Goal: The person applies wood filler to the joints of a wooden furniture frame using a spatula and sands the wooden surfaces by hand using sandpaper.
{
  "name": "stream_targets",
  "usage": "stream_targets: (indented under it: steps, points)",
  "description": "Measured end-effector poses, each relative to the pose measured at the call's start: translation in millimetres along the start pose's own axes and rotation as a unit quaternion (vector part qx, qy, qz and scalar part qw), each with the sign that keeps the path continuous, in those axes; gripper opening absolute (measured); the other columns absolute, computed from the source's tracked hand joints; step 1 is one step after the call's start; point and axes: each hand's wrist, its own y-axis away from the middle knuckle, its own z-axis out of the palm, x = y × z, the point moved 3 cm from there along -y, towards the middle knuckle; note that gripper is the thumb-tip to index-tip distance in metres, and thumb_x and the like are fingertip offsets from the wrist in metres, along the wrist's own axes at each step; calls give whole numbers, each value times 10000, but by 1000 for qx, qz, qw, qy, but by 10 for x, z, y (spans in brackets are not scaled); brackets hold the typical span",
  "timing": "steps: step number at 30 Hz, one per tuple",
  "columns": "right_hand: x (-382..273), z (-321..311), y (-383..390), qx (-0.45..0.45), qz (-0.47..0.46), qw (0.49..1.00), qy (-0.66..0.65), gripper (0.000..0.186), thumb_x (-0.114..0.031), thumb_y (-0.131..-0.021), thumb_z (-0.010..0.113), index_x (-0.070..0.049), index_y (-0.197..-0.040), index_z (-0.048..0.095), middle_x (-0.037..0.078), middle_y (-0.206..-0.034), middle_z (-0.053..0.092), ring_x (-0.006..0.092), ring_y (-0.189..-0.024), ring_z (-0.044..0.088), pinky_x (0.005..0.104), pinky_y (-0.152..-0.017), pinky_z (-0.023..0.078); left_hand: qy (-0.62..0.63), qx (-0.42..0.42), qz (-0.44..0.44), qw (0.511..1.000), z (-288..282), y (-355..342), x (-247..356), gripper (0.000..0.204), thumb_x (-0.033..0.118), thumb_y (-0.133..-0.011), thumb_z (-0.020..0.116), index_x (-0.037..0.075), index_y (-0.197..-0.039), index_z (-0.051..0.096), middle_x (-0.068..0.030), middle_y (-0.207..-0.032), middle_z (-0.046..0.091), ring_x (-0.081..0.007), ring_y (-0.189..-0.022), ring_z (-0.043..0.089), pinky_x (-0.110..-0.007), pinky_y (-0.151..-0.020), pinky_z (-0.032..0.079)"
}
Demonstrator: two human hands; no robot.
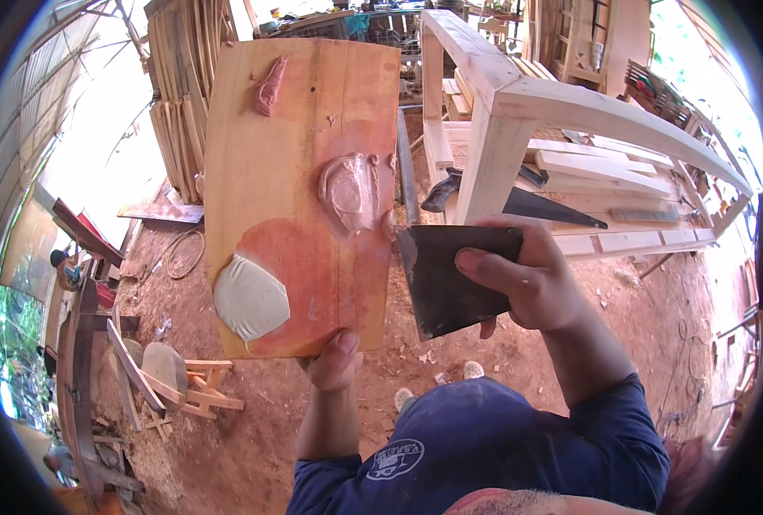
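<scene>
— Where's the board?
— Upright at centre, left hand pinching its bottom edge; it looks stiff and light.
— And the putty on it?
— Soft, likely sticky. The right hand clasps 1 dark scraper beside it, before the timber frame.

The wooden board is standing upright at the centre, with the left hand gripping its lower edge at 6 o'clock. A putty patch is lying on the board toward 7 o'clock, a putty smear toward 3 o'clock. The scraper, in the right hand, is sitting just right of the board, at 4 o'clock. The timber frame is standing behind, at 2 o'clock; stacked planks are leaning at 10 o'clock.
</scene>
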Motion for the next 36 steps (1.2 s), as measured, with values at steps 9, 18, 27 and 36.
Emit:
stream_targets:
  steps: [9, 18, 27, 36]
  points:
    - [96, -74, -55, 38, -1, 999, 1, 263, -132, -1001, 651, 79, -1158, 657, 102, -839, 731, 143, -601, 699, 272, -429, 569, 27, -22, 0, 999, 209, -118, -98, 867, 60, -761, 683, 51, -1565, 359, -126, -1516, 480, -320, -1406, 467, -506, -1184, 383]
    - [143, -310, 46, 184, -103, 962, 176, 183, -89, -998, 667, 50, -1117, 673, 97, -882, 719, 147, -679, 680, 278, -563, 569, 177, 11, -104, 979, 330, -167, -213, 829, 208, -828, 731, 3, -1549, 376, -182, -1494, 518, -395, -1363, 527, -512, -1088, 501]
    - [149, -1567, 93, 267, -213, 916, 209, 246, -129, -952, 780, 29, -1123, 698, 60, -1017, 743, 115, -948, 677, 277, -862, 537, 211, 33, -133, 968, 315, -301, -206, 890, 138, -809, 749, -98, -1545, 308, -268, -1490, 504, -472, -1319, 568, -402, -983, 600]
    - [233, -2027, -303, 225, -240, 937, 120, 357, -226, -946, 804, 55, -1147, 716, 105, -961, 770, 135, -873, 716, 297, -798, 573, 160, 48, -139, 976, 539, -253, -240, 876, 115, -776, 724, -73, -1533, 325, -216, -1448, 499, -383, -1233, 558, -352, -863, 597]
